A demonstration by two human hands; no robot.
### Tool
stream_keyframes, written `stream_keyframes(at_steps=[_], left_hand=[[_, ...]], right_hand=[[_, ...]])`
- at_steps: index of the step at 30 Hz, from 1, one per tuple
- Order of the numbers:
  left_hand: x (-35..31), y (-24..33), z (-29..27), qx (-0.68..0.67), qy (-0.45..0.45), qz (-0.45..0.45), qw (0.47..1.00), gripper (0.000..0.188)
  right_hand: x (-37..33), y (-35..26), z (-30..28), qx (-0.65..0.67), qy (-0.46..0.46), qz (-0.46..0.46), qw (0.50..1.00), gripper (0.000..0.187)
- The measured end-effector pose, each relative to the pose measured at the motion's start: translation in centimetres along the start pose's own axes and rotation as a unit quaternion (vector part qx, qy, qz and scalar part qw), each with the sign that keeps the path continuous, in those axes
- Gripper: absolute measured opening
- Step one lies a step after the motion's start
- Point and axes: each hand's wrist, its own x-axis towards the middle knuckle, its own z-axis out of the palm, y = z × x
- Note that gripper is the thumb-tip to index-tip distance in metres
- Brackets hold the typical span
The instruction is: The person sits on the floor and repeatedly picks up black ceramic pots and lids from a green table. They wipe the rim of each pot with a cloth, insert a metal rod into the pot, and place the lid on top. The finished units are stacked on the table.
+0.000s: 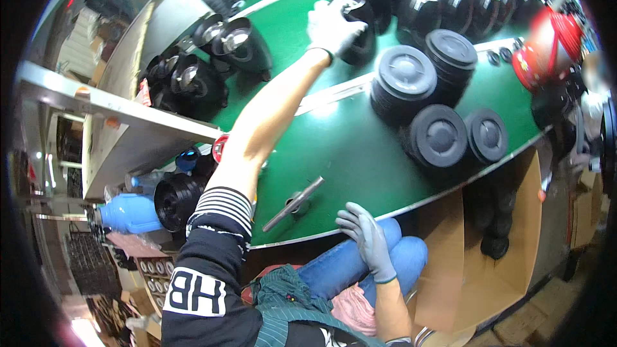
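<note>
My left hand (331, 27), in a pale work glove, reaches far across the green table (334, 154). Its fingers close around the top of a glossy black rounded vessel (363, 42) standing at the near end of a row of similar ones. My right hand (367, 239), in a grey glove, is held above my knees just off the table's front edge. Its fingers are stretched out, with nothing in them. Between my arms, near that edge, lies a metal bar tool (292, 205) with a round part at its middle.
Stacks of black round lids (406, 72) stand right of centre. More black vessels (241, 45) stand at the left beside a white partition (122, 106). A red shiny object (546, 48) is at the far right. A cardboard box (514, 270) with dark items sits below the table's right edge.
</note>
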Motion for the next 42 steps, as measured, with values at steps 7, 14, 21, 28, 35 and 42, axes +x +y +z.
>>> stream_keyframes(at_steps=[7, 14, 21, 28, 35, 42], left_hand=[[-0.8, -0.8, -1.1, -0.03, 0.021, 0.102, 0.994, 0.072], [-6.3, -16.9, -11.9, 0.274, -0.002, -0.141, 0.951, 0.057], [-10.6, -19.9, -16.1, 0.108, 0.009, 0.074, 0.991, 0.046], [-20.3, -6.0, -28.7, -0.132, -0.071, 0.236, 0.96, 0.039], [-30.7, -0.1, -35.4, -0.188, -0.254, 0.333, 0.888, 0.042], [-40.5, -7.8, -27.6, -0.334, -0.142, 0.064, 0.93, 0.063]], right_hand=[[0.0, -0.2, 0.1, -0.005, -0.01, -0.004, 1.0, 0.056], [0.2, 0.2, 0.2, -0.023, -0.015, -0.009, 1.0, 0.055], [-0.1, 0.7, 0.1, 0.021, -0.026, -0.039, 0.999, 0.05], [-5.2, -9.3, 7.4, -0.507, 0.058, -0.439, 0.74, 0.074], [-11.8, -13.3, 12.8, -0.645, -0.083, -0.488, 0.582, 0.057], [-18.4, -5.9, 9.9, -0.419, 0.121, -0.446, 0.781, 0.048]])
